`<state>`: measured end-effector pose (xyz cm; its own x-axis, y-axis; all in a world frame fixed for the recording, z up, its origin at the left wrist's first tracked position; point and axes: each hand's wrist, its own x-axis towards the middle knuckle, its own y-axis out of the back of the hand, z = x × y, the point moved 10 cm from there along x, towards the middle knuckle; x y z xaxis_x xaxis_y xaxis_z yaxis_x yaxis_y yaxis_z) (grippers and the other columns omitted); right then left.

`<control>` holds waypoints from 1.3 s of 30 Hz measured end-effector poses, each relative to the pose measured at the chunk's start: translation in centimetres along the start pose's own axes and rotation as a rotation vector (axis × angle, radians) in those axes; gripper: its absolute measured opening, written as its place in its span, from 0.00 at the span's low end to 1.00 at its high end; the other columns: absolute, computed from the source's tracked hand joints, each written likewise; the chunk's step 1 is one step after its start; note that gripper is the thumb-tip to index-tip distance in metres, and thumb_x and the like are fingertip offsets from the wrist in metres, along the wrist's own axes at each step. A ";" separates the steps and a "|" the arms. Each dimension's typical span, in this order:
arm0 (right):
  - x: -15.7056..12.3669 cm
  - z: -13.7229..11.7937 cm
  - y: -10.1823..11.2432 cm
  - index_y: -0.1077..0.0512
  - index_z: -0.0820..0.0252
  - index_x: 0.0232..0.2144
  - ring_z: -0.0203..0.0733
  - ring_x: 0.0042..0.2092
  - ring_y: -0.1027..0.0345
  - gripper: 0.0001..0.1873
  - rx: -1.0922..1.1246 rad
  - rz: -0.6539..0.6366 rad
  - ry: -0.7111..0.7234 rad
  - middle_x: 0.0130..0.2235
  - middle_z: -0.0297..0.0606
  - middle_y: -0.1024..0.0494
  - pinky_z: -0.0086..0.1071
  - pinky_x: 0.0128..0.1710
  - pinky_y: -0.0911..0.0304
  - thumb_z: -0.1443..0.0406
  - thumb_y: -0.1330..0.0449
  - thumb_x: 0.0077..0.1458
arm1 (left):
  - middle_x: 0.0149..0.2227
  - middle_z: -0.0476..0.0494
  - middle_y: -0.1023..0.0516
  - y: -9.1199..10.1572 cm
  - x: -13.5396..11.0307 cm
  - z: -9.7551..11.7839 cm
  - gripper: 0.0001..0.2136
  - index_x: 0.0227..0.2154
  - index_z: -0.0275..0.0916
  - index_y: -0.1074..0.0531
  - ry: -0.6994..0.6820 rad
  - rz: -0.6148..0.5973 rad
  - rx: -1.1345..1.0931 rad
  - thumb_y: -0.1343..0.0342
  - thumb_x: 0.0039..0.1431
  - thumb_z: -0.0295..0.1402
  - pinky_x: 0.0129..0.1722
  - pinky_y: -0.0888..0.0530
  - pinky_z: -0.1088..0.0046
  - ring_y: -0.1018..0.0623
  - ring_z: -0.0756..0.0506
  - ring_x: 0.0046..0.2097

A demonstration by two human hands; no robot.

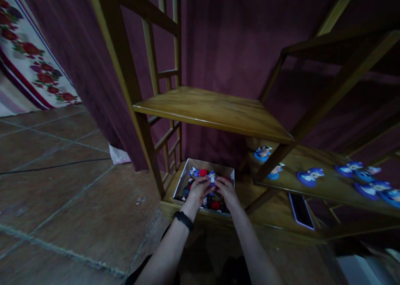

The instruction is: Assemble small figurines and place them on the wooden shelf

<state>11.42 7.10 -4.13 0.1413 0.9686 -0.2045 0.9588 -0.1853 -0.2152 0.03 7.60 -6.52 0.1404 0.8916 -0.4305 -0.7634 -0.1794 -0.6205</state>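
Between my two hands, above the box, a small blue-and-white figurine point(212, 177) stands upright. My left hand point(200, 189) grips it from the left, and the fingers of my right hand point(225, 188) close on it from the right. Under them a white-rimmed cardboard box point(184, 173) sits on the low wooden shelf, holding several more figurines, among them a red one point(203, 172) and some dark ones. My hands hide part of the box's contents. A black band point(183, 220) circles my left wrist.
Several blue-based figurines stand on the shelf at right, one point(310, 176) near its middle. A phone point(301, 211) lies on the lower board. Directly above the box juts a wooden shelf board point(212, 110); a wooden post point(125, 76) rises at left. A cable point(56, 166) crosses the floor.
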 end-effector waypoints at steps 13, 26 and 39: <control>1.7 1.1 0.4 0.27 0.55 0.26 0.40 0.32 0.32 0.11 -0.140 -0.022 0.059 0.28 0.32 0.25 0.32 0.32 0.36 0.57 0.37 0.37 | 0.23 0.46 0.26 0.2 0.3 0.5 0.07 0.25 0.32 0.31 -0.025 0.012 0.100 0.39 0.42 0.20 0.29 0.24 0.73 0.24 0.50 0.25; 2.1 0.8 1.1 0.25 0.57 0.28 0.43 0.34 0.31 0.14 -0.391 0.010 0.110 0.29 0.34 0.23 0.33 0.35 0.36 0.56 0.39 0.37 | 0.20 0.47 0.26 0.2 0.9 0.6 0.09 0.18 0.31 0.28 -0.113 -0.021 0.167 0.34 0.31 0.26 0.29 0.26 0.72 0.26 0.50 0.23; 2.6 1.9 1.8 0.26 0.61 0.30 0.42 0.34 0.30 0.15 -0.346 0.034 0.082 0.31 0.36 0.23 0.33 0.35 0.35 0.59 0.40 0.39 | 0.23 0.45 0.24 0.9 1.6 -0.2 0.10 0.23 0.30 0.27 -0.106 -0.025 0.156 0.34 0.33 0.26 0.30 0.26 0.71 0.25 0.50 0.24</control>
<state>13.04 9.01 -6.87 0.1805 0.9756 -0.1254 0.9779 -0.1643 0.1292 -0.35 8.78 -7.88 0.1001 0.9351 -0.3399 -0.8501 -0.0972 -0.5176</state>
